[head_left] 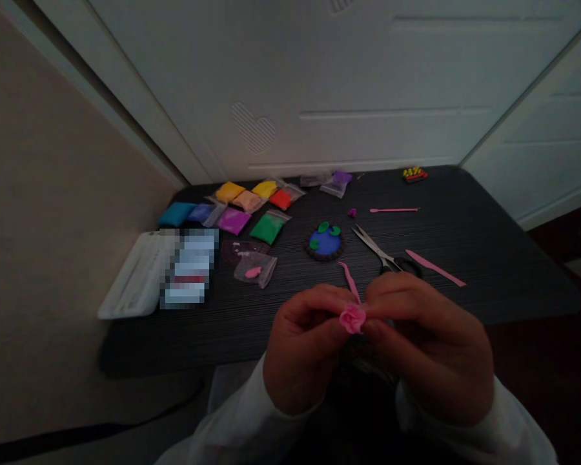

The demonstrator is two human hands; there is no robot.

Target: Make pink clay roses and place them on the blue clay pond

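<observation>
Head view: pink flower point(352, 318) between both hands, over near part of dark table point(198, 339). Left hand point(303, 349) pinches its left side, thumb close to index finger; right hand point(436, 349) pinches right side likewise. Probably soft: best press lightly, low down, sparing ruffled rim.

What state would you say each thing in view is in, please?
Flower: petals furled, held up
Left hand: pinching the flower
Right hand: pinching it too
Scissors: blades slightly parted, handles partly hidden
Hooked tool: partly hidden behind the hands
Knife: lying flat
Blue disc: brown-rimmed, bearing three green leaves
Green packet: filled, lying flat
Clear bag: holding a pink lump
</observation>
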